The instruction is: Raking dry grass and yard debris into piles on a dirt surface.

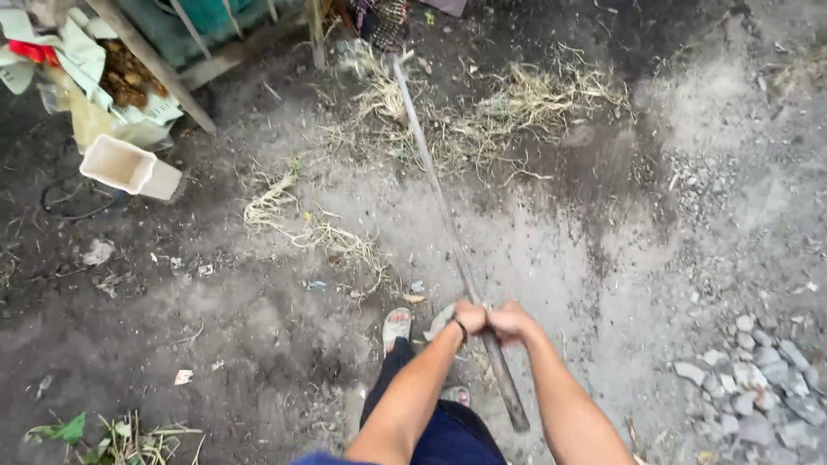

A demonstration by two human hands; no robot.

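Note:
I hold a long grey wooden handle (439, 202) with both hands close together near its lower end. My left hand (469, 317) wraps around it, a dark band on the wrist. My right hand (512, 324) grips it just beside the left. The handle runs up and away across the dirt ground to a clump of dry grass (405, 95), where its far end is hidden. The near end of the handle (515, 418) pokes out below my hands. My sandalled foot (396, 325) stands just left of the hands.
Dry straw (534, 99) lies scattered across the ground ahead. A cream plastic container (129, 166) lies on its side at the left, beside a pile of paper and rubbish (77, 60). Wooden slats (164, 69) lean at the top left. Grey stones (758, 379) are heaped at the lower right.

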